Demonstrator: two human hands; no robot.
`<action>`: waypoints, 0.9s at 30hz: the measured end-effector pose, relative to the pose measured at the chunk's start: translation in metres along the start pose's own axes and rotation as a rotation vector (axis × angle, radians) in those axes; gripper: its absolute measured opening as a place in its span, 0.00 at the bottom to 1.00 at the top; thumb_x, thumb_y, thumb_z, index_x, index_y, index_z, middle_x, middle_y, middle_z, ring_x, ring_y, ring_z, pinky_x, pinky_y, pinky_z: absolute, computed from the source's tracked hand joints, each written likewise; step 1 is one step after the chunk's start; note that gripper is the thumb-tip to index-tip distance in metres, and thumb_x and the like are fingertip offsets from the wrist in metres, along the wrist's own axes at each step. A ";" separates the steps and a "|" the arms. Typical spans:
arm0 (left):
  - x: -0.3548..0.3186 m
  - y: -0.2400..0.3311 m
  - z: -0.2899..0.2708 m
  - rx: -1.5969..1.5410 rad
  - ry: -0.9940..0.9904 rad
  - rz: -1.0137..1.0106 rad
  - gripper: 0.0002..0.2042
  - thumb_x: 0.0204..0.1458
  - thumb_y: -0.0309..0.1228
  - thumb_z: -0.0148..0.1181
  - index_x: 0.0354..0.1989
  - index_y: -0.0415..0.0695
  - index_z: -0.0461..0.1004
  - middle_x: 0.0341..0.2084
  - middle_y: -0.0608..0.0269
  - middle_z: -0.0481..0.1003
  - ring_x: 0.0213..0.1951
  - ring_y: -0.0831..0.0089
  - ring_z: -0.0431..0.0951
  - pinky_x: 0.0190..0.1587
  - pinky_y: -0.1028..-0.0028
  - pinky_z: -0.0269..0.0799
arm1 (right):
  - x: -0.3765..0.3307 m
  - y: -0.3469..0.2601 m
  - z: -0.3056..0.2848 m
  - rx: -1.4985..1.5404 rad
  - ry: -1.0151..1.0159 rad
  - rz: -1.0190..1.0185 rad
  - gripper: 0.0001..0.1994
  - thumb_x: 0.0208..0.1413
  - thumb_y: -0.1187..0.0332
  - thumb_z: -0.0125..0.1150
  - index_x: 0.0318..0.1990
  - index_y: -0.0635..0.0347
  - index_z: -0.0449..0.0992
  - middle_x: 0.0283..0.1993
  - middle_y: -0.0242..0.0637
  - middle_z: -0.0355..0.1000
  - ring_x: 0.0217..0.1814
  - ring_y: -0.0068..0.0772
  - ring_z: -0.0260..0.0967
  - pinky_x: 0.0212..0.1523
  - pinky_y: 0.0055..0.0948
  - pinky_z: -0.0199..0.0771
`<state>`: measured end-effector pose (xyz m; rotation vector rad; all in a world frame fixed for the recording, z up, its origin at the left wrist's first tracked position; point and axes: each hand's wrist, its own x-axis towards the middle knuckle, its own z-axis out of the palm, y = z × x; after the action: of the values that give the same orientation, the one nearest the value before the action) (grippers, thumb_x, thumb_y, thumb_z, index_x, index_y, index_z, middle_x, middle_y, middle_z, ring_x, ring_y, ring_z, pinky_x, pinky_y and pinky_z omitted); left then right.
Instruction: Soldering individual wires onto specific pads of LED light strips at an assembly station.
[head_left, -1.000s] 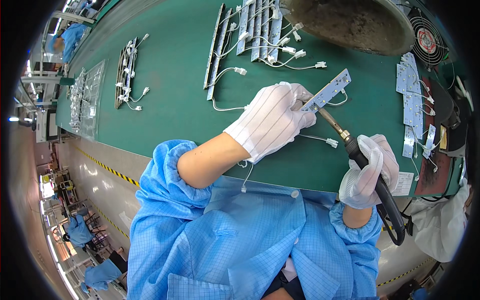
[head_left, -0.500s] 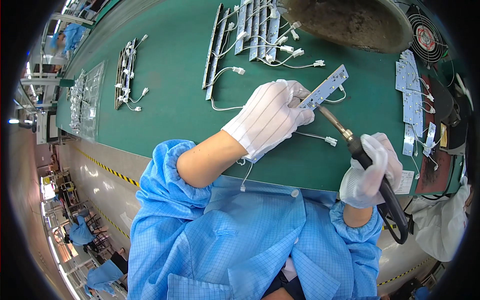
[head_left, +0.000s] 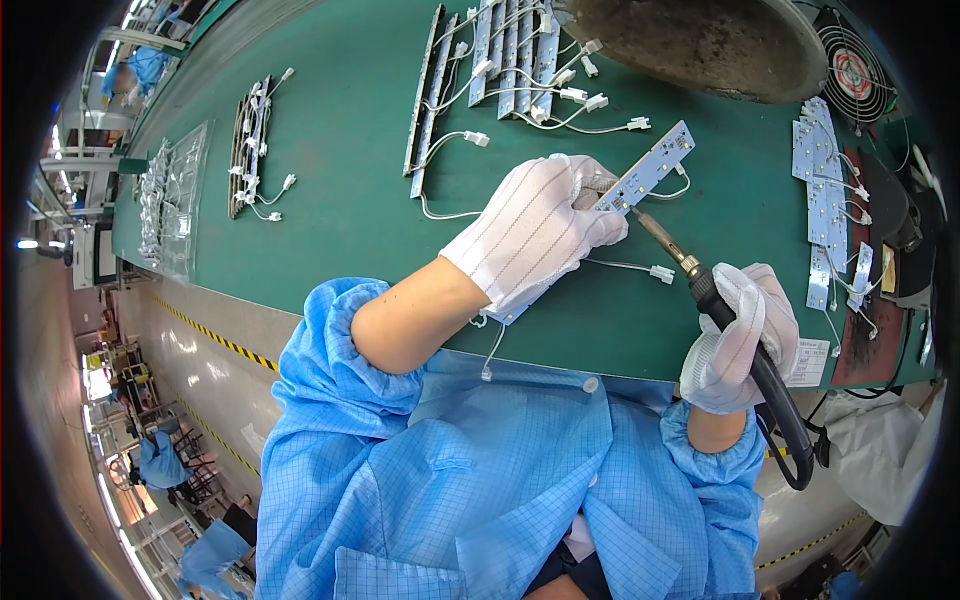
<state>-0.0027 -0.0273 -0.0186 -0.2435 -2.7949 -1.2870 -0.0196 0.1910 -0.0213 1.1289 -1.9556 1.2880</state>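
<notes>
My left hand (head_left: pixel 545 225), in a white striped glove, pinches the near end of an LED circuit board (head_left: pixel 655 170). The pale strip tilts up to the right and carries small yellowish LEDs. My right hand (head_left: pixel 742 335), also gloved, grips the black handle of a soldering iron (head_left: pixel 712 302). Its metal tip points up-left and is at the board's near end, beside my left fingertips; whether it touches cannot be made out. A white wire with a connector (head_left: pixel 661 273) sticks out below my left hand. Another strip shows partly beneath that hand.
Several wired LED strips (head_left: pixel 515 60) lie at the far middle, beside a large dark round-edged object (head_left: pixel 700 45). More boards (head_left: pixel 820 190) are stacked on the right near a fan (head_left: pixel 853 75). Strips (head_left: pixel 245 150) and a clear plastic tray (head_left: pixel 183 200) lie left on the green table (head_left: pixel 340 180).
The board's far end has shifted slightly up and left. My right hand and the soldering iron have moved a little to the left, the tip staying at the board's near end.
</notes>
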 end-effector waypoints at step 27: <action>0.014 0.028 0.005 0.345 -0.002 -0.145 0.17 0.49 0.42 0.57 0.31 0.36 0.73 0.29 0.47 0.74 0.35 0.54 0.76 0.37 0.62 0.71 | -0.013 0.003 -0.007 -0.659 0.098 0.003 0.10 0.56 0.77 0.45 0.43 0.75 0.68 0.37 0.45 0.69 0.35 0.38 0.72 0.37 0.29 0.77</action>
<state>-0.0115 -0.0041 0.0006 -0.0242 -3.0182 -0.8003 -0.0158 0.2028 -0.0295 0.7129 -2.0707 0.5937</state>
